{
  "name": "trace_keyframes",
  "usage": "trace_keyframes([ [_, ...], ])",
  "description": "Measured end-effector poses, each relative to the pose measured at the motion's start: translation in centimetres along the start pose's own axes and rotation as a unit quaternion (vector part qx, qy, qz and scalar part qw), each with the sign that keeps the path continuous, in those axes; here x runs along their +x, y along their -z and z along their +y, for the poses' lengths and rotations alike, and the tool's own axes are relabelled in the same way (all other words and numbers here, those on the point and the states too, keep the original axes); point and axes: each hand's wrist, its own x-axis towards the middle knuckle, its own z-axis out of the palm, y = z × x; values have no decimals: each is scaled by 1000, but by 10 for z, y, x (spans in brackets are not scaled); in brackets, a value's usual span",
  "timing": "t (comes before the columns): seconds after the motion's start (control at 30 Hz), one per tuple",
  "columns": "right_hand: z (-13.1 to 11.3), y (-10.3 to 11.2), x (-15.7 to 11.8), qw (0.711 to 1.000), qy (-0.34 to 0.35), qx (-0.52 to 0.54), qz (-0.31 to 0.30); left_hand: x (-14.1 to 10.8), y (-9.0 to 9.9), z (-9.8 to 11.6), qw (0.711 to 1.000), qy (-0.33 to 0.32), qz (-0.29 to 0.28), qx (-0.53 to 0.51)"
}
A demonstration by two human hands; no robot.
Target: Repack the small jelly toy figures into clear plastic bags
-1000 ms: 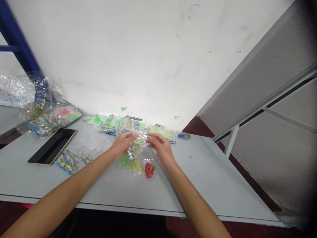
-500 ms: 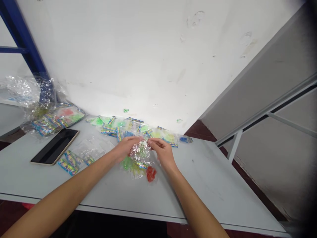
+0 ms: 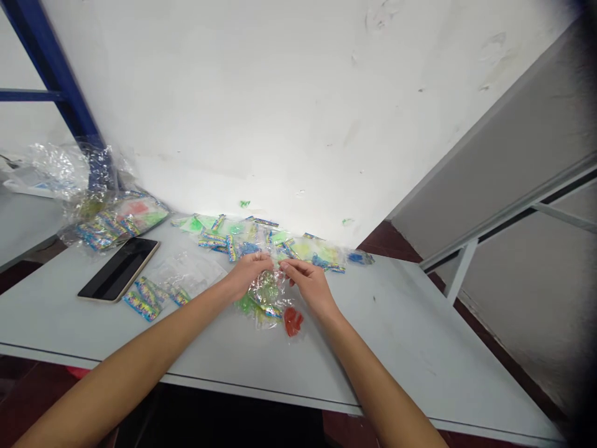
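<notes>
The left hand [image 3: 249, 275] and right hand [image 3: 310, 286] pinch a clear plastic packet [image 3: 265, 292] above the white table [image 3: 382, 323]. The slick film could slip from the fingertips, falling onto the red-filled packet [image 3: 293, 322] at 4 o'clock.

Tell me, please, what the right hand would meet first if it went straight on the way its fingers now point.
The right hand would probably meet the clear plastic packet first, as its fingertips seem to be at that packet's edge; the left hand lies just beyond, though depth is hard to judge here.
</notes>
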Motion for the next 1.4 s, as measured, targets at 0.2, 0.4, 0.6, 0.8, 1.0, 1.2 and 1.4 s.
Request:
trace_keyframes([
  [0.2, 1, 1, 2, 999, 3, 30, 35, -3, 2, 5, 998, 29, -31, -45],
  [0.4, -2, 6, 2, 995, -19, 49, 89, -3, 7, 6, 998, 17, -57, -31],
  [0.6, -1, 2, 1, 999, -16, 29, 25, -3, 8, 4, 999, 19, -46, -14],
  [0.8, 3, 2, 2, 998, 6, 39, 48, -3, 5, 4, 998, 29, -50, -32],
  [1.0, 3, 3, 2, 998, 6, 52, 36, -4, 4, 8, 994, 46, -52, -84],
  [1.2, 4, 2, 0, 999, 29, 21, 17, -4, 6, 9, 996, 52, -36, -61],
  [1.4, 2, 1, -1, 994, -6, 105, -19, -1, 8, 3, 1000, 22, -9, -9],
])
